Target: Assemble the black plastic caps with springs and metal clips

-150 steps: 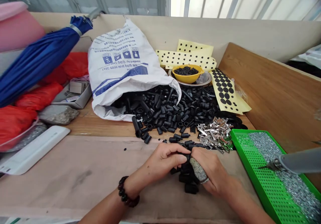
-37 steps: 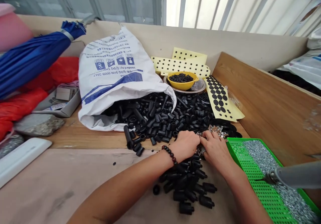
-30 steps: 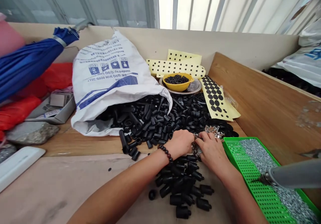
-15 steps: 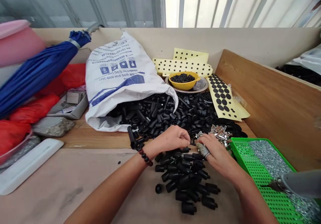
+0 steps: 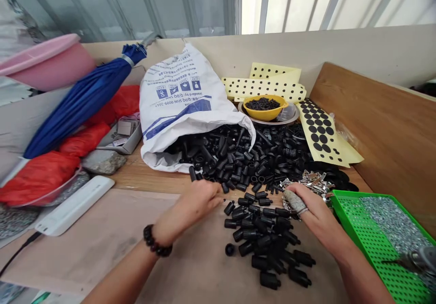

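My left hand (image 5: 194,206), with a dark bead bracelet (image 5: 156,242) at the wrist, is closed above the table left of the black cylinders. Its fingertips press together; anything between them is hidden. Just behind it lies a short black tube (image 5: 192,174). My right hand (image 5: 315,211) rests at the near edge of a pile of small silvery metal clips (image 5: 316,180), its fingers curled over some of them. A grey wrap covers one of its digits. Between the hands, several black plastic cylinders with narrow tips (image 5: 260,263) lie in a loose heap.
Black plastic parts (image 5: 235,158) spill from a white woven sack (image 5: 184,86). A yellow bowl (image 5: 282,108) of small black screws stands behind. Right are a green tray (image 5: 350,217) with metal bits and a screwdriver tip (image 5: 405,259). Left lie a white power strip (image 5: 76,206) and blue umbrella (image 5: 85,97).
My hands have moved apart, the left one toward the left and away from the right. My right hand has shifted onto the clips, some now nearer me. The view has turned left.
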Motion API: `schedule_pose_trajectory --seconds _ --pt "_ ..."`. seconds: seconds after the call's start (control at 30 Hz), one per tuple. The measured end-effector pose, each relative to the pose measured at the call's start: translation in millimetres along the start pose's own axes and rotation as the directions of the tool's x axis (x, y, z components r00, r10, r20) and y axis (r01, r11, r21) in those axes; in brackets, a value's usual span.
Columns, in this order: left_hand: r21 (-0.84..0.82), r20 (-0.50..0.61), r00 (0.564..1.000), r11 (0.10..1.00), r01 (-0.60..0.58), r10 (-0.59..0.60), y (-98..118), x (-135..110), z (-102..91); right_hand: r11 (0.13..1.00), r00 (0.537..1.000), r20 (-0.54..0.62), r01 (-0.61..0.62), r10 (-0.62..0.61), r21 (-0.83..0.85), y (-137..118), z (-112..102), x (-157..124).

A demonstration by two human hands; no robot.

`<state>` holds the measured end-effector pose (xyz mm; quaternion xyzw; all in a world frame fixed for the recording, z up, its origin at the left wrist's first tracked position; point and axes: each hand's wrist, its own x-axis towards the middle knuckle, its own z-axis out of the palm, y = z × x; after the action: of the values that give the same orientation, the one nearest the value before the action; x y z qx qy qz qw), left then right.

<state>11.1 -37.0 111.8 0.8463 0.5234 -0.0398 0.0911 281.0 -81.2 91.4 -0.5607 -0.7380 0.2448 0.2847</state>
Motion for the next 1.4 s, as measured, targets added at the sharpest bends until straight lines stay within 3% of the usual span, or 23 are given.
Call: schedule_pose_trajectory --seconds 0.1,0.2,0.27,0.37,0.43,0.53,0.6,0.7,1.0,1.1,1.23,1.4 --pt "0.094 -0.015 0.996 0.992 0.085 -0.084 -1.8 -14.9 24.1 1.0 0.999 0.02 0.029 -0.029 -0.009 -5.5 5.8 1.2" --pt "0.12 -0.074 0.993 0.987 0.104 -0.096 -1.7 -20.2 44.4 0.994 0.995 0.041 0.097 -0.094 -0.055 -13.1 11.9 1.2" --pt "0.063 -0.119 0.989 0.994 0.093 -0.085 -4.7 -20.1 52.4 0.983 0.987 0.054 0.155 -0.15 -0.1 -16.8 15.0 -0.8" --pt "-0.187 -0.219 0.975 0.982 0.002 -0.043 -9.1 -18.3 54.5 0.954 0.968 0.046 0.252 -0.248 -0.159 -20.3 19.2 -5.6" --pt "-0.418 -0.269 0.962 0.905 -0.077 -0.042 -7.2 -17.8 50.0 0.929 0.951 0.021 0.307 -0.31 -0.207 -22.8 22.2 -8.2" --pt "-0.708 -0.259 0.964 0.691 -0.148 -0.059 5.4 -18.7 39.1 0.889 0.928 -0.009 0.354 -0.373 -0.289 -27.6 26.0 -9.6" --pt "-0.809 -0.244 0.969 0.557 -0.187 -0.029 17.2 -19.8 33.0 0.868 0.918 -0.007 0.372 -0.396 -0.33 -30.7 27.5 -9.7" --pt "-0.874 -0.246 0.969 0.427 -0.231 0.021 32.9 -20.2 28.8 0.843 0.914 0.02 0.382 -0.405 -0.377 -33.2 28.3 -11.3" --pt "-0.93 -0.233 0.972 0.285 -0.231 0.027 52.9 -9.9 28.1 0.839 0.908 0.013 0.394 -0.42 -0.375 -30.3 25.0 -23.6" --pt "-0.955 -0.22 0.974 0.191 -0.227 0.059 58.7 -9.9 27.9 0.856 0.9 -0.019 0.409 -0.436 -0.315 -29.5 29.1 -26.0" --pt "-0.988 -0.133 0.991 0.076 -0.135 0.033 65.4 -12.1 30.0 0.905 0.928 -0.041 0.352 -0.371 -0.24 -25.0 34.3 -27.5" --pt "-0.997 -0.005 0.998 0.074 -0.01 0.055 67.8 -11.1 37.2 0.934 0.947 -0.004 0.316 -0.322 -0.168 -22.2 35.1 -29.9"
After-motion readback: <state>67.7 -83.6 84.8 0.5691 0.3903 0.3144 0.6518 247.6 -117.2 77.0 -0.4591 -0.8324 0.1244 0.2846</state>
